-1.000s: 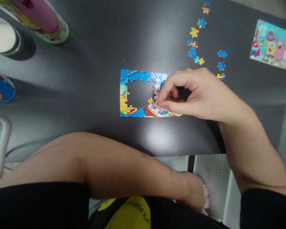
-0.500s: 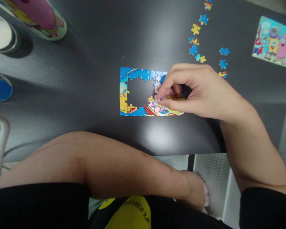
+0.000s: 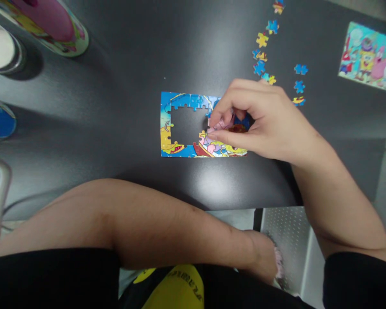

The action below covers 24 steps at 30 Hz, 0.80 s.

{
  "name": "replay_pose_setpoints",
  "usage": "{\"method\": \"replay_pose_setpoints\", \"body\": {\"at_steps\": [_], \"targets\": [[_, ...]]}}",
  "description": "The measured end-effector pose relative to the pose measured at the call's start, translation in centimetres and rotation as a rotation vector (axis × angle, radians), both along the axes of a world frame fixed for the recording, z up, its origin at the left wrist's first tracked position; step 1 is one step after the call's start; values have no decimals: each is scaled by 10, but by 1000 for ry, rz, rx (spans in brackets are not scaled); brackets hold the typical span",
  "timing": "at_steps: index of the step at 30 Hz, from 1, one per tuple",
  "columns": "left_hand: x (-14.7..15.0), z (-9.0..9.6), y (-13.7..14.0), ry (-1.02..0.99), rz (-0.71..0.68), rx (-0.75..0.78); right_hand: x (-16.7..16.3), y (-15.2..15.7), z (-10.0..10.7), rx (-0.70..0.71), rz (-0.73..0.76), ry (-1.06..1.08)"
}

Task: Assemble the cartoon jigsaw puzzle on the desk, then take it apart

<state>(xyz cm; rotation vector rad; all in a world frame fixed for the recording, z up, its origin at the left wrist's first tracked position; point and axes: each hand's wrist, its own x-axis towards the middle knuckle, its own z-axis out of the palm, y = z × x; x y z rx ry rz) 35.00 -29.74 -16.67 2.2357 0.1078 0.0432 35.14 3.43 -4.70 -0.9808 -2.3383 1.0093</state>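
Observation:
A jigsaw puzzle (image 3: 166,101) lies on the dark table, its colourful border joined around an open gap on the left. My right hand (image 3: 257,118) is over its right half, covering part of it. The index finger and thumb are pinched at the gap's right edge, around a small pink puzzle piece (image 3: 209,128) that is mostly hidden. Below the table edge, my left hand (image 3: 267,262) hangs at the end of the forearm crossing my body. Its fingers are out of sight.
Loose puzzle pieces (image 3: 259,67) form a curved line beyond my right hand, with a few more pieces (image 3: 299,86) beside them. A cartoon picture card (image 3: 366,60) lies far right. A cartoon-printed can (image 3: 59,32), a white-topped container (image 3: 0,45) and a blue object (image 3: 0,120) stand left.
My right hand has shifted slightly left, its fingertips now closer to the gap. The view has moved a little. My left hand stays in the same place.

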Motion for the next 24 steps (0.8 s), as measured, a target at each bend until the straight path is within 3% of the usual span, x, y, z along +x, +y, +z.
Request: {"method": "replay_pose_setpoints", "body": {"at_steps": [3, 6, 13, 22, 24], "targets": [[-4, 2, 5, -113, -185, -31, 1, 2, 0, 23, -15, 77], [-8, 7, 14, -157, -177, -23, 1, 1, 0, 44, 1, 50], [-16, 26, 47, 69, -430, -170, -3, -4, -1, 66, -50, -83], [-22, 38, 60, 75, -447, -118, -1, -2, -3, 89, -36, -134], [-20, 36, 58, 59, -256, -101, -1, -1, -4, 94, -27, -147]]}}
